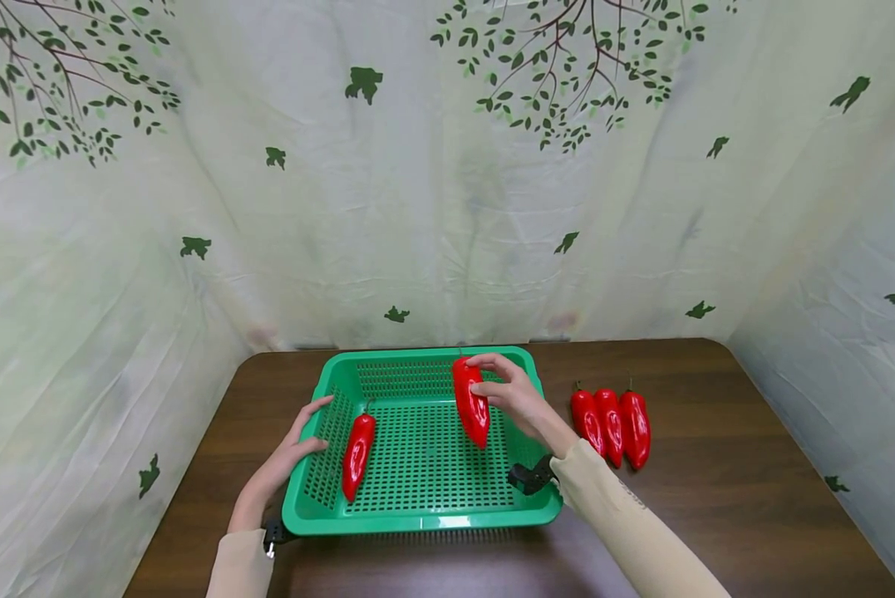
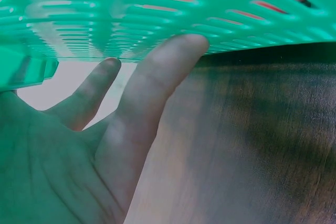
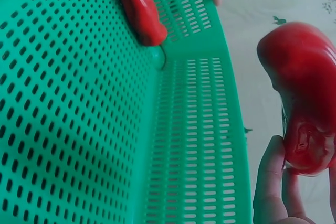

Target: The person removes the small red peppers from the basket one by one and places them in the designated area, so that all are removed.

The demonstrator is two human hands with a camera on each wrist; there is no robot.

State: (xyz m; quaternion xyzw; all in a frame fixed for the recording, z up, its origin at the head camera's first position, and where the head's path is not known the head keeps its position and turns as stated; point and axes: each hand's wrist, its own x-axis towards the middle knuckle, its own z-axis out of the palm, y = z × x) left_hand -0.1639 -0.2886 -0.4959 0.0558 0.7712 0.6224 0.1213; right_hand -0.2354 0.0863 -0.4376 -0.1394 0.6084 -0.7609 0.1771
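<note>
A red pepper [image 1: 470,402] is pinched between the thumb and fingers of my right hand [image 1: 518,399], over the right part of the green basket [image 1: 425,525]. The right wrist view shows this pepper [image 3: 302,87] up close, above the basket's rim. Lying inside the basket on its left is another red pepper [image 1: 359,457], stem toward the back. My left hand [image 1: 286,457] rests against the basket's left side, fingers spread. In the left wrist view its thumb [image 2: 157,82] lies extended along the slotted outer wall.
On the brown wooden table [image 1: 686,531], three red peppers [image 1: 609,425] lie side by side to the right of the basket. A pale curtain [image 1: 432,208] printed with leaves and branches surrounds the table at the back and sides.
</note>
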